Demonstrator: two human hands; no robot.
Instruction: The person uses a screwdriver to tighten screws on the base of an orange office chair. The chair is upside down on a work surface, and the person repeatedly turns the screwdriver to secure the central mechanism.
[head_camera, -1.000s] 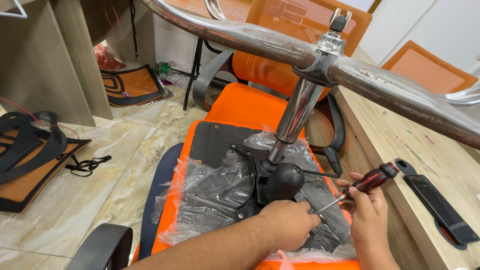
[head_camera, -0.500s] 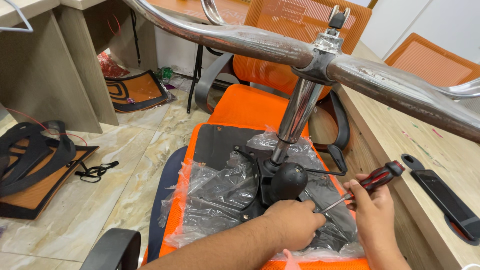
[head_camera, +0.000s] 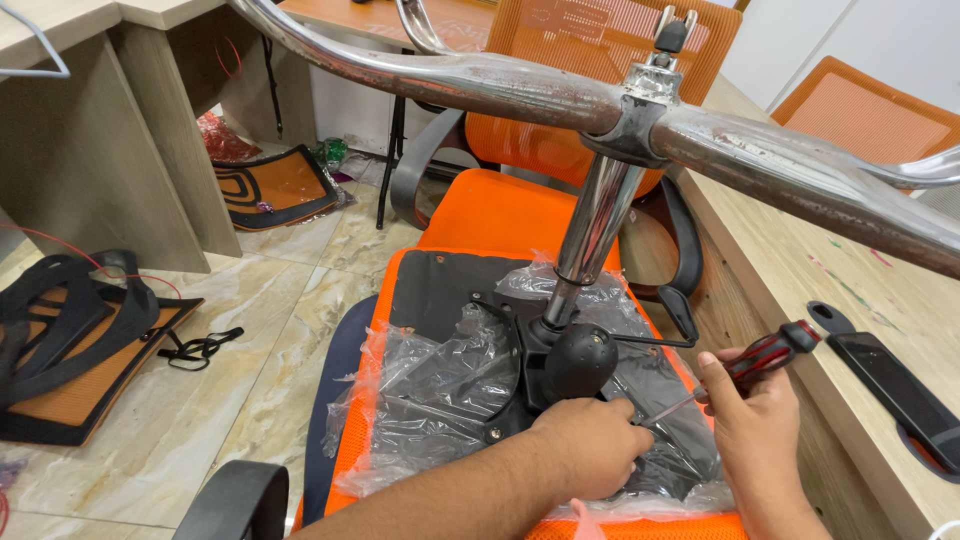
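Screwdriver gripped in my right hand, tip at the chair mechanism; my left hand rests closed on the plate. Next, I judge, steady turning.

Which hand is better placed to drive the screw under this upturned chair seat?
Right, probably. The right hand grips the red-and-black screwdriver, its shaft angled in toward the black mechanism plate. The left hand rests on the plate beside the tip, seemingly steadying it.

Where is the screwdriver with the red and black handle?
In the head view the screwdriver is low on the right, held in the right hand, its tip pointing left toward the left hand on the upturned chair seat.
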